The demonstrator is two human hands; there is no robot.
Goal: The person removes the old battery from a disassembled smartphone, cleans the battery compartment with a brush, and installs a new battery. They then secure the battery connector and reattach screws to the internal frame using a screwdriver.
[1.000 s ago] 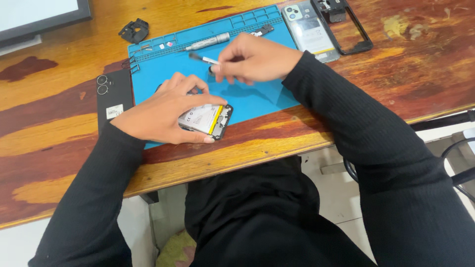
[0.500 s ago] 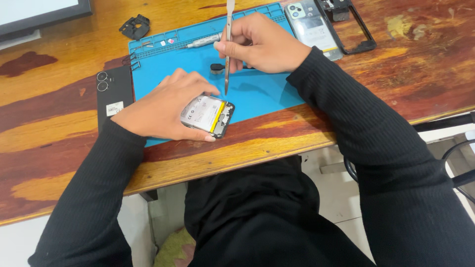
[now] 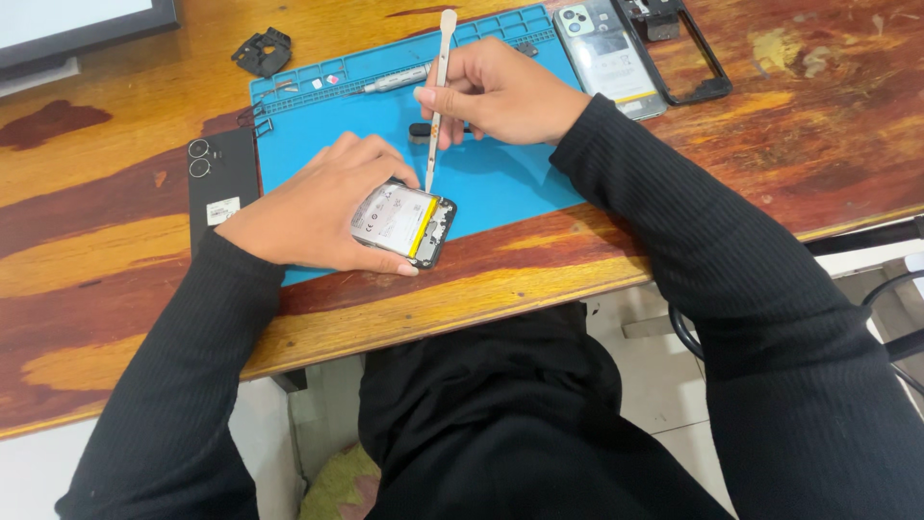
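Note:
An opened phone (image 3: 409, 223) with its pale battery showing lies on a blue work mat (image 3: 500, 183). My left hand (image 3: 313, 204) grips the phone from the left side and holds it down. My right hand (image 3: 500, 91) holds thin metal tweezers (image 3: 438, 91) upright, with the tip just above the phone's top edge. A small dark part (image 3: 420, 129) lies on the mat under the right hand.
A black phone back cover (image 3: 219, 188) lies left of the mat. A second phone (image 3: 606, 53) and a black frame (image 3: 698, 58) lie at the mat's right. A screwdriver (image 3: 395, 79) rests along the mat's top trays. A black bracket (image 3: 262, 50) sits on the wooden table (image 3: 115, 250).
My right hand picked the tweezers up off the mat, raised them upright and brought the tip down toward the phone. The left hand kept its hold on the phone.

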